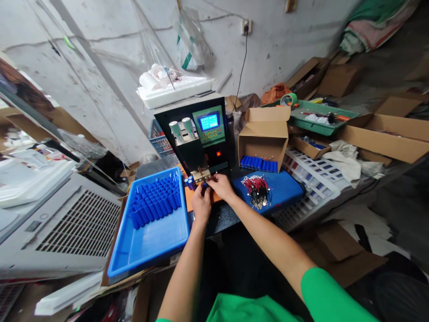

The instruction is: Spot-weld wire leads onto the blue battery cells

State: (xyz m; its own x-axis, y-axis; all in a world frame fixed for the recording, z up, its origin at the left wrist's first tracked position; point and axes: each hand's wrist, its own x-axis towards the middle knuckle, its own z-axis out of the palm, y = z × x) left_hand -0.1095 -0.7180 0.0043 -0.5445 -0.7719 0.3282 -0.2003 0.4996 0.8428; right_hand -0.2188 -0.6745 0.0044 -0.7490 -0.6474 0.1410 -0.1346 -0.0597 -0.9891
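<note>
My left hand (pixel 201 202) and my right hand (pixel 220 185) meet under the welding head of a black spot welder (pixel 197 138). Both have their fingers pinched round a small blue battery cell (pixel 204 184) held up at the electrodes. A couple of loose blue cells (pixel 189 182) stand just left of the head on an orange pad (pixel 189 202). A blue tray (pixel 150 232) at my left holds several rows of blue cells (pixel 154 201). On my right a bundle of red and black wires (pixel 257 190) lies on a blue mat (pixel 284 188).
An open cardboard box (pixel 264 138) with a row of blue cells stands right of the welder. A green tray (pixel 318 117) with tools sits behind it, more boxes to the far right. A white grilled unit (pixel 56 223) lies at the left. The welder's cable runs up to a wall socket (pixel 246 27).
</note>
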